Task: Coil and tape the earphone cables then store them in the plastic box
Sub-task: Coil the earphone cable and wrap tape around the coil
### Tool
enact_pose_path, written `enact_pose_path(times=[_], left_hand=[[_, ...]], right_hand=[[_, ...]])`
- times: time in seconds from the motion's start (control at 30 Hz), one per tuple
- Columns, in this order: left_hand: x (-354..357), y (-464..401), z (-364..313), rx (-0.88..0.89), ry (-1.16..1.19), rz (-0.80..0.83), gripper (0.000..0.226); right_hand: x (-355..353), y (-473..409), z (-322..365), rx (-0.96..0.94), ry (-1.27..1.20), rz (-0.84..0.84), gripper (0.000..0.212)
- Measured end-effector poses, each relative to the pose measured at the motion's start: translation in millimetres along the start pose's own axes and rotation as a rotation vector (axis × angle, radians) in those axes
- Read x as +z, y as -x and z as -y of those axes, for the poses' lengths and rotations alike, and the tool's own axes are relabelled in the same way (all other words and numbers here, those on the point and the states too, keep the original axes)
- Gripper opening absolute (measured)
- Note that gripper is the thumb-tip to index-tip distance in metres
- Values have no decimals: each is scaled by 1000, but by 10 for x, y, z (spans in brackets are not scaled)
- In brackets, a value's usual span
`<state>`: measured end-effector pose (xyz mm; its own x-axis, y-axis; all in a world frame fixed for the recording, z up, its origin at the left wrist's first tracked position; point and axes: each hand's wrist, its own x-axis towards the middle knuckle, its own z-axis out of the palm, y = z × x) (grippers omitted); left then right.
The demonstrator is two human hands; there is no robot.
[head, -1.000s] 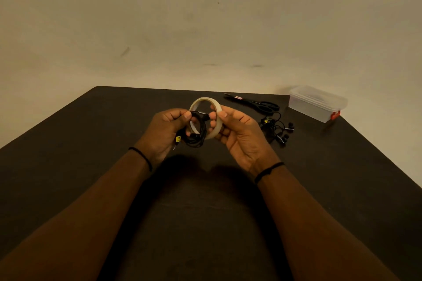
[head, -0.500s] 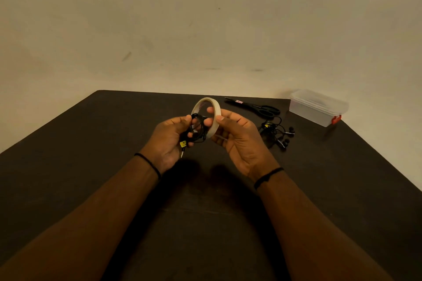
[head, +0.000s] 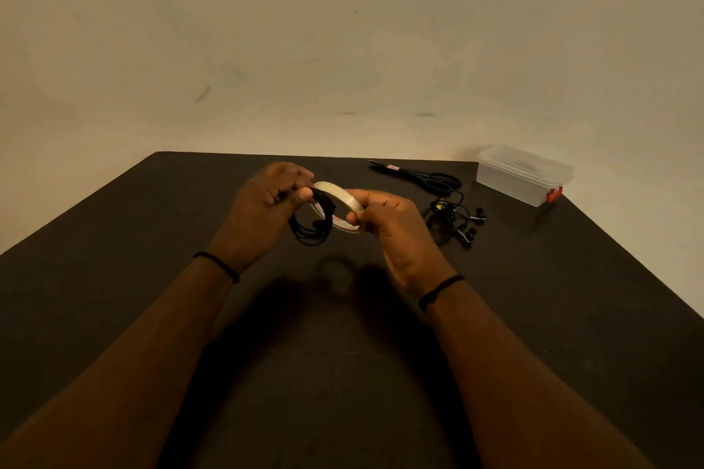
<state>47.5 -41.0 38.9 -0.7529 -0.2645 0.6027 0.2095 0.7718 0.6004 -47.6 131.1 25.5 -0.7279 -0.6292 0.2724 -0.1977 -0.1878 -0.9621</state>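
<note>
- My left hand (head: 266, 202): raised above the tabletop (head: 152, 278), fingers curled, pinching the top of the coiled earphone cable (head: 310, 230); thin black band on the wrist.
- Coiled earphone cable: black loops hanging below my left fingers, touching the near side of the tape roll (head: 339, 209), clear of the tabletop.
- My right hand (head: 392, 225): thumb and fingers pinching the right side of the tape roll; black band on this wrist too.
- Tape roll: pale ring, held tilted between both hands. Whether a strip is already drawn onto the cable is too blurred for me to tell.
- Loose earphones (head: 455, 219): black tangle with a small yellow tag, lying on the tabletop just right of my right hand.
- Scissors (head: 423, 176): black handles, lying flat near the far edge, just beyond the loose earphones.
- Plastic box (head: 524, 175): clear, lid on, red latch at its right end, at the far right corner, well apart from my hands.
- Tabletop: dark, matte, against a plain pale wall (head: 343, 30).
</note>
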Motion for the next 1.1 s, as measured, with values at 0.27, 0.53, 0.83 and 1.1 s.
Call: enact_pose_path(times=[0.27,0.53,0.83,1.1], left_hand=[[-15,-21,-103,113,-101,362,28],[-47,-15,-55,73,-68,412,14],[62,41,-140,57,146,410,12],[116,26,-135,117,89,341,13]], right_hand=[[17,61,26,-88,190,91,21],[28,62,20,-149,264,118,39],[-142,-9,6,-39,190,-16,34],[-135,30,-5,101,115,-194,13]])
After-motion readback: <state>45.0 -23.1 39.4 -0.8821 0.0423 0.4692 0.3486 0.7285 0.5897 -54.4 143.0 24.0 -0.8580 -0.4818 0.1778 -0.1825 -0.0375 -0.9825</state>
